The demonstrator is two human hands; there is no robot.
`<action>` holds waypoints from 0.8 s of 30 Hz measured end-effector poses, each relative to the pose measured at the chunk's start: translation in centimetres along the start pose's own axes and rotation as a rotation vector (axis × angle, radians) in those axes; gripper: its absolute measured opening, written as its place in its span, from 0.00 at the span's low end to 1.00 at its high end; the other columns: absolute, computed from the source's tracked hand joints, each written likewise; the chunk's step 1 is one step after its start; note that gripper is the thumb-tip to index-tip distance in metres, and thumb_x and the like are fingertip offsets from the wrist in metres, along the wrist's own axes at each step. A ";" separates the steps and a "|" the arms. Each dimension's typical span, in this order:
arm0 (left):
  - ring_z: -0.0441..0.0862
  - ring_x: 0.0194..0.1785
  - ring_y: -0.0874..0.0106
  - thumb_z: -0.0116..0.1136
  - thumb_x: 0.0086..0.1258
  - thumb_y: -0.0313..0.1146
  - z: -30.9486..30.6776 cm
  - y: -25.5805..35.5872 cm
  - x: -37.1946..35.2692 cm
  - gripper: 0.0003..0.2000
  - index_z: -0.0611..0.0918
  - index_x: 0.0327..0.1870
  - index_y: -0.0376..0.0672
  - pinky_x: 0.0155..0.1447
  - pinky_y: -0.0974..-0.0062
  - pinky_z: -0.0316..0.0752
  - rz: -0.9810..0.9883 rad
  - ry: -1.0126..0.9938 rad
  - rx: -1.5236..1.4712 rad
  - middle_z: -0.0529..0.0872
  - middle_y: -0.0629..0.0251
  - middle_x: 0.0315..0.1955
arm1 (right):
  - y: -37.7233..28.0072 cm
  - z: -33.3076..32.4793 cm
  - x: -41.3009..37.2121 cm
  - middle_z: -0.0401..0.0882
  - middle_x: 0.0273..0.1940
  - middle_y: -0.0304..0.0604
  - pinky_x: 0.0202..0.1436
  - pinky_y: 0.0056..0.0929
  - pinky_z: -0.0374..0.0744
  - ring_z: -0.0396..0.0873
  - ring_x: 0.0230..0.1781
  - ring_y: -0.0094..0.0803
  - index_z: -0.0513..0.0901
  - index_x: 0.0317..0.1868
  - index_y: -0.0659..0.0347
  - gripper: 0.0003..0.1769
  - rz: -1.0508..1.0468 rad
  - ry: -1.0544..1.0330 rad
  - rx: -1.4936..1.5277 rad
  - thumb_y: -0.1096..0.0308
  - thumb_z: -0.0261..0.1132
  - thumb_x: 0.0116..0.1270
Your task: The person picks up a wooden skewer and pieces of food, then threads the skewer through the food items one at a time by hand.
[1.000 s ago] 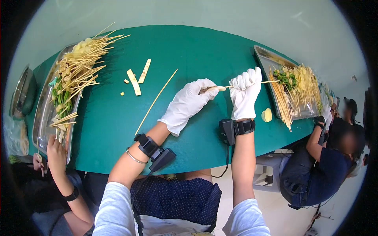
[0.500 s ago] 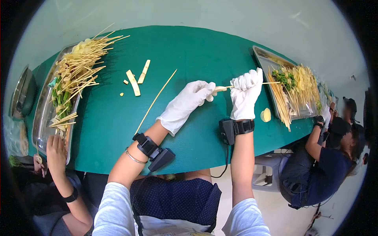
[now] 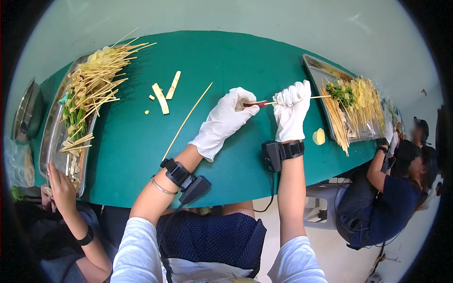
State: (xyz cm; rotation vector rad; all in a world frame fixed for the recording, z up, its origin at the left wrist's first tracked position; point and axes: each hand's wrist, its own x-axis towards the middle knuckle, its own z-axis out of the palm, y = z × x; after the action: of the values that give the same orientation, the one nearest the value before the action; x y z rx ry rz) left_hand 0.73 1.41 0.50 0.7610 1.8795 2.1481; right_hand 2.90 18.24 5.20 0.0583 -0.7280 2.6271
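My left hand (image 3: 234,106), in a white glove, pinches a folded eggplant strip (image 3: 255,104), pale with a dark reddish-purple skin side. My gloved right hand (image 3: 291,106) is closed in a fist around a bamboo skewer (image 3: 321,97). The skewer's left end meets the eggplant strip between my hands; how deep it goes is hidden. Another bamboo skewer (image 3: 188,120) lies on the green table left of my left forearm. Farther left lie two pale cut strips (image 3: 161,98) and a few small scraps. A round yellowish slice (image 3: 319,137) rests right of my right wrist.
A metal tray (image 3: 49,134) of loaded skewers stands on the left of the green table (image 3: 226,56), with another person's hand (image 3: 62,189) at its near end. At right is a second metal tray (image 3: 325,70) of skewers. A person (image 3: 391,198) sits beyond it.
The eggplant strip between my hands has turned, so its purple skin now shows. My left hand has risen slightly. At the left tray, the other person's hand has shifted left and its fingers have straightened.
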 end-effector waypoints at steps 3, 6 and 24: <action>0.72 0.34 0.84 0.63 0.68 0.33 0.0 0.2 0.0 0.10 0.77 0.44 0.39 0.39 0.83 0.70 -0.044 -0.021 -0.023 0.79 0.73 0.33 | -0.1 0.1 -0.1 0.47 0.10 0.28 0.15 0.24 0.48 0.43 0.09 0.21 0.57 0.15 0.47 0.29 -0.012 0.002 -0.013 0.51 0.47 0.77; 0.68 0.30 0.85 0.55 0.74 0.43 -0.6 0.5 -0.2 0.14 0.77 0.42 0.39 0.35 0.85 0.65 -0.084 -0.103 -0.139 0.78 0.73 0.30 | -0.4 -0.3 0.1 0.47 0.10 0.27 0.15 0.25 0.47 0.42 0.09 0.21 0.57 0.15 0.47 0.29 -0.035 -0.022 0.003 0.51 0.47 0.77; 0.73 0.32 0.86 0.62 0.69 0.38 -0.3 0.4 0.1 0.12 0.82 0.48 0.41 0.36 0.86 0.69 -0.093 -0.053 -0.176 0.83 0.72 0.34 | -0.3 -0.2 0.2 0.48 0.10 0.28 0.15 0.26 0.47 0.44 0.09 0.22 0.57 0.15 0.47 0.29 0.031 -0.045 -0.055 0.49 0.47 0.77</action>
State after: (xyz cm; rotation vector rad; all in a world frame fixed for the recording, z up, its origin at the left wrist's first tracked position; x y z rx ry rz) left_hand 0.55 1.09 0.91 0.6738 1.6404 2.1770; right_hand 2.87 18.63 5.15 0.0908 -0.8221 2.6412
